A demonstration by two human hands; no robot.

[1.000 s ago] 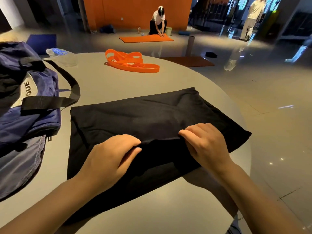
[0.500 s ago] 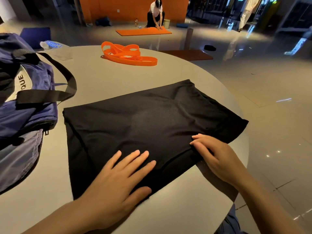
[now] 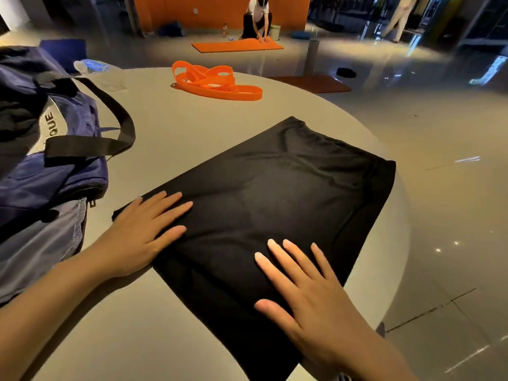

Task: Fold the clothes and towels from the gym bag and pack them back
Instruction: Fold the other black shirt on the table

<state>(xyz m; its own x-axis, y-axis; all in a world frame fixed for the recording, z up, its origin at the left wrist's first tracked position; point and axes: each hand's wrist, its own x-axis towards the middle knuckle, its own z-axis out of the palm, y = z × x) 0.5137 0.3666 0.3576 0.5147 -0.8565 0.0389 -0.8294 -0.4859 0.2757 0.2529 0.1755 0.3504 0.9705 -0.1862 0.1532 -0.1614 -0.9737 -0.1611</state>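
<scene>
Two bare forearms, no sleeves, left hand (image 3: pixel 137 232), right hand (image 3: pixel 308 295), ringless fingers

One view only, from a camera on my head, wide-angle, looking forward and down across the table (image 3: pixel 170 138). It sits close above the table's near edge; beyond its far edge the floor and orange wall (image 3: pixel 220 9) recede into the distance.

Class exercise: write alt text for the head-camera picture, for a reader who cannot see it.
A person's left hand and right hand press flat on a folded black garment on a round grey table. A navy gym bag lies at the left, and orange bands lie farther back.
</scene>
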